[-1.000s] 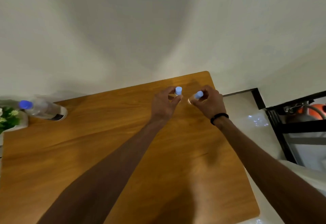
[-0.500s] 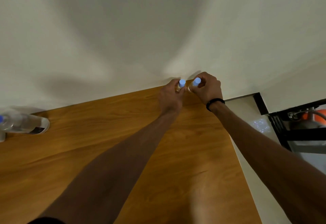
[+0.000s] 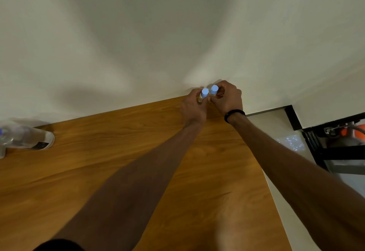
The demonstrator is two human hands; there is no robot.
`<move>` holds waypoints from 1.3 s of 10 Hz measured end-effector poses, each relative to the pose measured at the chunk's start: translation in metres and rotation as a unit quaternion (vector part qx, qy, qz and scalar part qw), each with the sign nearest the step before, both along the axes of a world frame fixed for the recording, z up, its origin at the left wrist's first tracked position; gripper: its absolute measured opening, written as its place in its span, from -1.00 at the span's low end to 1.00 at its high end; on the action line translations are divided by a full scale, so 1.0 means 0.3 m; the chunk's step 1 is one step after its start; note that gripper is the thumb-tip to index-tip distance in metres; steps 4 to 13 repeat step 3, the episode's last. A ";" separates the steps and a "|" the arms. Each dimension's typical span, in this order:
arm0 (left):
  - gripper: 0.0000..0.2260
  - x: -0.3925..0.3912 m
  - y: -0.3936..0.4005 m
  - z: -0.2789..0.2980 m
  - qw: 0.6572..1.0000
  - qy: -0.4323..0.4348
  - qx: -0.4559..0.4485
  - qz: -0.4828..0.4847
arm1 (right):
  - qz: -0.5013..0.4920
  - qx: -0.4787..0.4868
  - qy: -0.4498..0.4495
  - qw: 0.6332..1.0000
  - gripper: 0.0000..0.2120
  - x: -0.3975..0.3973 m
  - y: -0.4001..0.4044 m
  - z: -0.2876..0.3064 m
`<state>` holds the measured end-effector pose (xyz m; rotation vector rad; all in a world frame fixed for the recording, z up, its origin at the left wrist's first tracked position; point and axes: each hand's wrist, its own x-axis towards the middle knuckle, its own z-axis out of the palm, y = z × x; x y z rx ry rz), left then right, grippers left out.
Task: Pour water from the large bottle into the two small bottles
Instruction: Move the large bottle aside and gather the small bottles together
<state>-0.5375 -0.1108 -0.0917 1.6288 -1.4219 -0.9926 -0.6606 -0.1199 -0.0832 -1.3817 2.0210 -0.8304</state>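
At twelve o'clock, left hand (image 3: 192, 106) and right hand (image 3: 227, 98) each pinch a capped small bottle (image 3: 203, 95); uncapping likely comes next, large bottle (image 3: 27, 137) at nine.

There is only the one view, a wide-angle camera worn on the person's head, looking forward and steeply down over both outstretched forearms to the far edge of the wooden table (image 3: 122, 152) where it meets the pale wall (image 3: 138, 33). It sits close above the near arms, which fill the lower frame, while the left hand (image 3: 194, 106) and right hand (image 3: 227, 98) lie farther off near the middle. The lens bends the edges, taking in the large bottle (image 3: 27, 137) at the far left and a black metal frame (image 3: 335, 152) at the right.
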 end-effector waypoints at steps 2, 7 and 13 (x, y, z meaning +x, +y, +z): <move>-0.52 0.021 0.024 0.012 0.998 -0.046 0.047 -0.012 | -0.001 0.009 0.003 1.000 -0.74 0.003 0.015 -0.006; -0.48 0.059 0.062 0.013 0.995 -0.055 0.083 -0.022 | -0.016 0.048 0.002 0.999 -0.55 -0.004 0.053 -0.013; -0.48 0.059 0.062 0.013 0.995 -0.055 0.083 -0.022 | -0.016 0.048 0.002 0.999 -0.55 -0.004 0.053 -0.013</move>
